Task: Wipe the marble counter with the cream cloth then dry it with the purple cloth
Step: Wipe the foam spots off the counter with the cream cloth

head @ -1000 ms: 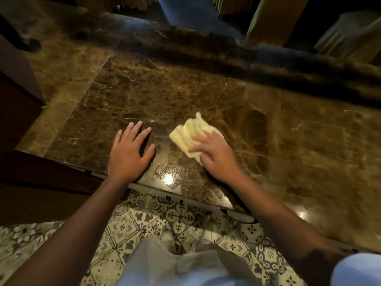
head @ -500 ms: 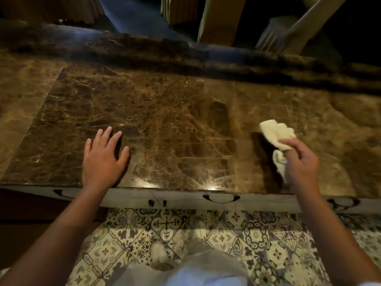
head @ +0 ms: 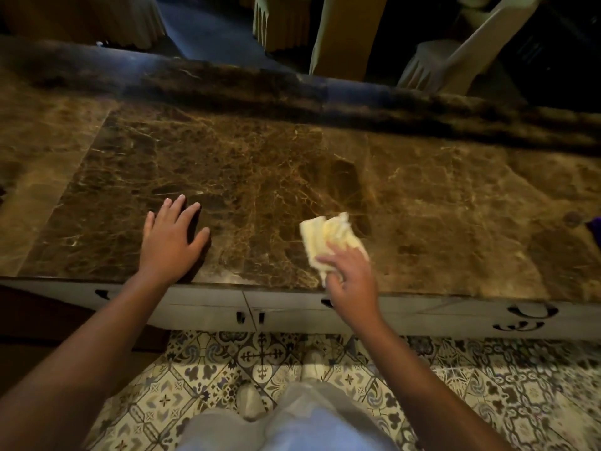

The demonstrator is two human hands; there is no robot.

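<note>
The brown veined marble counter (head: 260, 164) spans the view. My right hand (head: 351, 278) presses the crumpled cream cloth (head: 325, 239) onto the marble near the front edge, just right of the middle, fingers on its near part. My left hand (head: 169, 242) lies flat on the counter to the left, fingers spread, holding nothing. A sliver of the purple cloth (head: 595, 227) shows at the far right edge of the frame, mostly cut off.
A raised dark marble ledge (head: 325, 92) runs along the counter's back. Covered chairs (head: 455, 53) stand beyond it. White cabinet fronts (head: 422, 312) with dark handles sit under the counter. Patterned floor tiles (head: 227, 369) lie below, by my legs.
My right hand swept the cream cloth from the middle out to the right, then back toward the middle. My left hand stayed flat on the counter.
</note>
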